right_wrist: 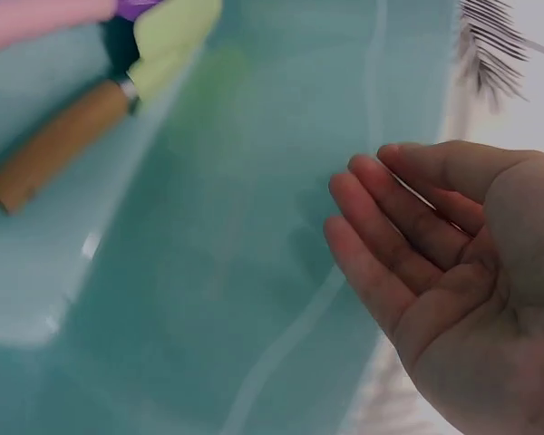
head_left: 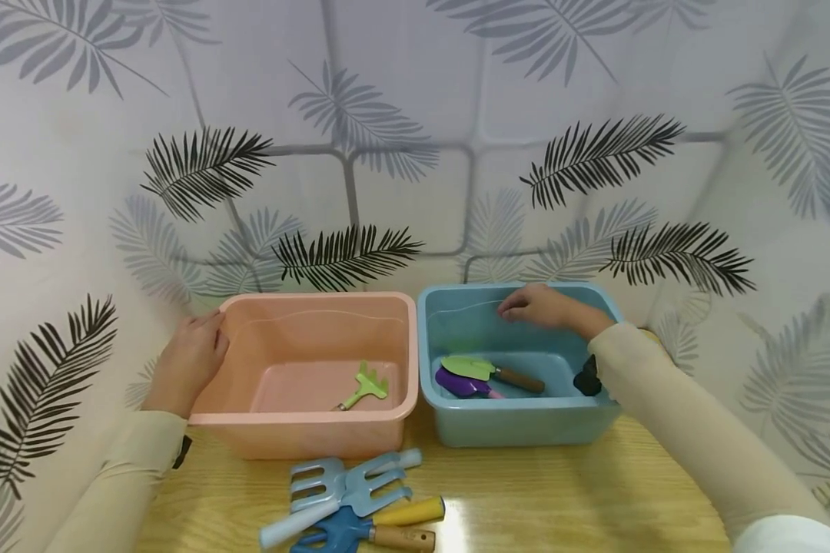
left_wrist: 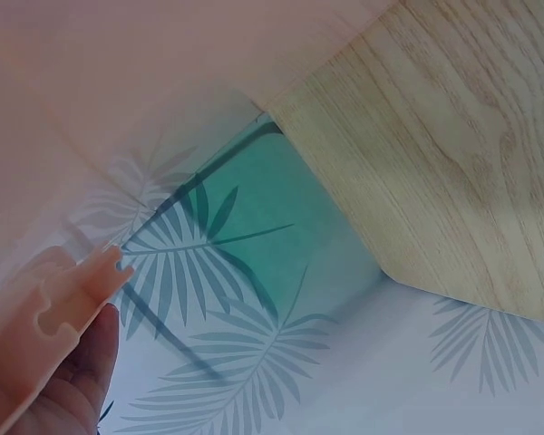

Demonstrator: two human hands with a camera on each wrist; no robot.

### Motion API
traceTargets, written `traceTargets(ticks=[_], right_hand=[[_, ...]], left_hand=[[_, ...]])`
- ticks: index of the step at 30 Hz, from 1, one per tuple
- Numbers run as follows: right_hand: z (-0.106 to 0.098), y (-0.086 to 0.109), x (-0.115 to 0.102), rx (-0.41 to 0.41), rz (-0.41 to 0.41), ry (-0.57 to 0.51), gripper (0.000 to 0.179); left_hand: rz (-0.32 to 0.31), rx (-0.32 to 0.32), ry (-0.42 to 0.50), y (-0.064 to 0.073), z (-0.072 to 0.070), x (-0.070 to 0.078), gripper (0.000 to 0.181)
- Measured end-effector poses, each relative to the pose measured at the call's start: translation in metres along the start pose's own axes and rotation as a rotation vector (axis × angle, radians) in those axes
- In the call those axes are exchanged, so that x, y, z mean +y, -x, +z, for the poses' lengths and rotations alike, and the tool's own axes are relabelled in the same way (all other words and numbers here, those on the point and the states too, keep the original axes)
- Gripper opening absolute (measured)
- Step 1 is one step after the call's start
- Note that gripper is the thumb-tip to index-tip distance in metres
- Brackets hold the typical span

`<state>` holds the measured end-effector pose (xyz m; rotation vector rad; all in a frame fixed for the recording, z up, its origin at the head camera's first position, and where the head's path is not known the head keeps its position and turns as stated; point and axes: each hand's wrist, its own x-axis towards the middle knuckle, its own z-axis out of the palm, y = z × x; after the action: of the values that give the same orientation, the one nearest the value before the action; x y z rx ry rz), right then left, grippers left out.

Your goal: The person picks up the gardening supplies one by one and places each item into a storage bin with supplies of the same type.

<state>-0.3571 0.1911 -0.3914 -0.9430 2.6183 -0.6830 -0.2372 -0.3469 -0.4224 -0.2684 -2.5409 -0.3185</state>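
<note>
My left hand (head_left: 188,359) grips the left rim of a pink plastic basin (head_left: 304,439); the left wrist view shows its fingers (left_wrist: 95,353) under the rim. A small green hand rake (head_left: 369,384) lies inside that basin. Over the blue basin (head_left: 519,427), my right hand (head_left: 545,306) hovers near the back wall, fingers loosely bent and holding nothing. In the right wrist view its palm shows bare. On the blue basin's floor a light green trowel (head_left: 472,367) with a wooden handle overlaps a purple trowel (head_left: 459,382) with a pink handle.
In front of the basins, a pile of garden hand tools lies on the wooden table (head_left: 539,499): light blue hand forks (head_left: 373,485), a darker blue rake (head_left: 344,530), and yellow (head_left: 415,510) and wooden handles. A leaf-patterned cloth (head_left: 408,207) hangs behind the basins.
</note>
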Motion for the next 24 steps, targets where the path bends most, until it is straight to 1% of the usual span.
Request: traceTargets(ticks=[3,6,8,10,14,16,19,21,24], right_hand=[[-0.016,0.014,-0.008,0.038,0.029,0.068,0.030],[-0.031,0.030,-0.015,0.059,0.063,0.110,0.033],[-0.040,0.041,-0.017,0.090,0.073,0.142,0.035],[-0.047,0.052,-0.016,0.132,0.084,0.164,0.037],[-0.059,0.074,-0.002,0.215,0.108,0.188,0.039],[-0.062,0.084,0.006,0.248,0.122,0.201,0.039],[-0.061,0.099,0.017,0.298,0.154,0.230,0.041],[-0.057,0.107,0.025,0.322,0.185,0.233,0.044],[-0.047,0.115,0.037,0.343,0.236,0.205,0.051]], left_hand=[[-0.013,-0.008,0.001,-0.001,0.001,0.000,0.030],[-0.027,-0.024,0.000,0.000,0.001,0.000,0.031],[-0.033,-0.029,0.002,0.000,0.000,0.000,0.031],[-0.031,-0.026,0.003,0.000,-0.001,0.002,0.031],[-0.014,-0.010,0.000,0.000,-0.001,0.002,0.030],[-0.002,-0.001,0.002,0.000,-0.001,0.002,0.028],[0.015,0.009,0.006,0.000,0.000,0.001,0.027],[0.019,0.012,0.009,-0.001,0.001,0.001,0.027],[0.017,0.011,0.008,-0.001,0.001,0.001,0.026]])
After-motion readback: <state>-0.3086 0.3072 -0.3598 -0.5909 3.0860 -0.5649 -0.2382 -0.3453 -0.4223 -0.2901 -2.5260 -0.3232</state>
